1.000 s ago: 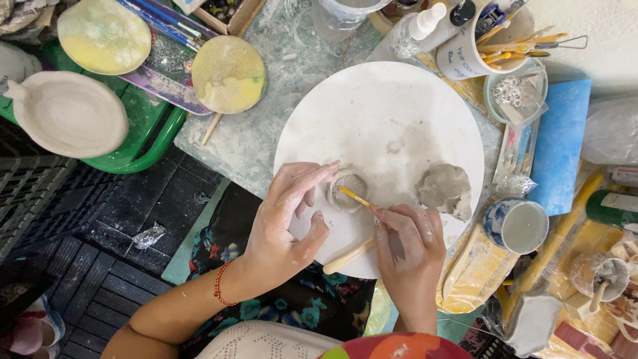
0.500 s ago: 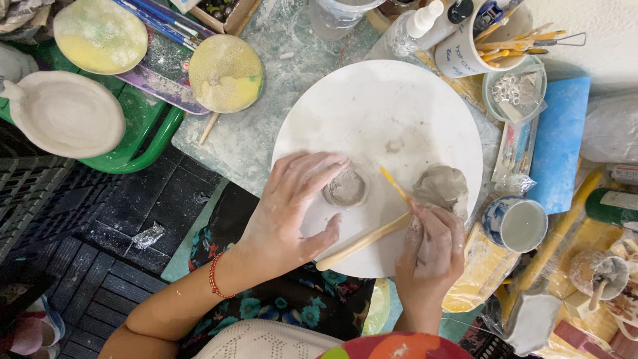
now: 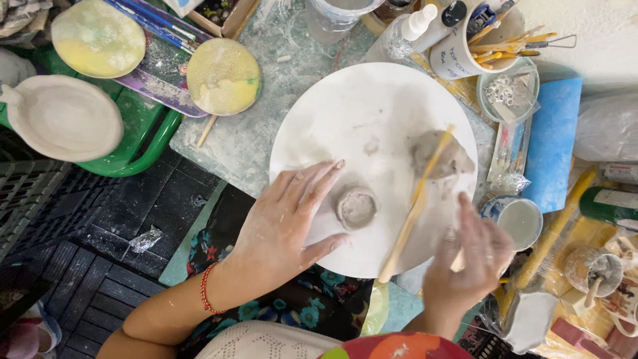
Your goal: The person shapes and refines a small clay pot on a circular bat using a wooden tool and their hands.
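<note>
My left hand [image 3: 286, 226] lies flat and open on the near left part of a round white board [image 3: 345, 119], fingers spread beside a small clay cup [image 3: 357, 207]. A grey clay lump [image 3: 458, 163] sits on the board's right side. A long wooden stick [image 3: 402, 233] lies slanted across the board, its thin end over the lump. My right hand [image 3: 473, 260] is blurred at the board's near right edge, fingers curled, and a short bit of a wooden tool [image 3: 457, 261] shows in its grip.
A mug of tools [image 3: 465, 50], a spray bottle [image 3: 409, 30] and a blue sponge [image 3: 555, 143] stand behind and right of the board. Left are yellow round bats [image 3: 222, 76], a pale clay dish [image 3: 63, 116] and a green tray [image 3: 139, 146]. A small cup [image 3: 518, 219] sits by my right hand.
My right hand pulled back from the clay cup toward the board's near right edge. The long stick swung to point at the lump. My left hand let go of the cup and flattened.
</note>
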